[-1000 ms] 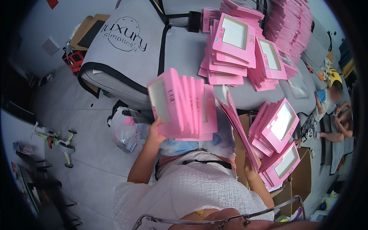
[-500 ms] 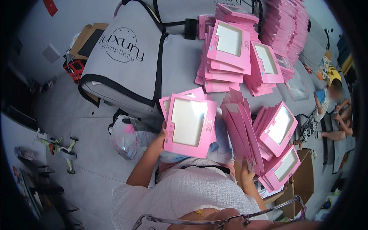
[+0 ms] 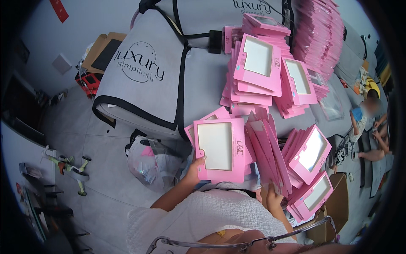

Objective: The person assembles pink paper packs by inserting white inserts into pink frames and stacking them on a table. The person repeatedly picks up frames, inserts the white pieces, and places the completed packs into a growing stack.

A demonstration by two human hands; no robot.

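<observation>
My left hand (image 3: 196, 169) is closed on the left edge of a few flat pink windowed boxes (image 3: 237, 150), its thumb on the front one. They overlap unevenly, and the front box faces me with its pale window. To the right, my right hand (image 3: 274, 196) grips the bottom of a bundle of flat pink boxes (image 3: 268, 154) held nearly upright and edge-on. The two sets come close together at their facing edges; whether they touch I cannot tell. Most of my right fingers are hidden by the bundle.
More pink windowed boxes (image 3: 310, 152) lean beside my right hand, above an open cardboard box (image 3: 338, 199). Stacks of them (image 3: 258, 63) cover the grey sofa (image 3: 148, 101). A clear plastic bag (image 3: 152, 165) sits on the floor, left. Two people (image 3: 359, 116) are at far right.
My left hand has brought its boxes rightward, nearer the bundle, and they look more level. My right hand keeps its hold on the bundle. The whole view has shifted slightly.
</observation>
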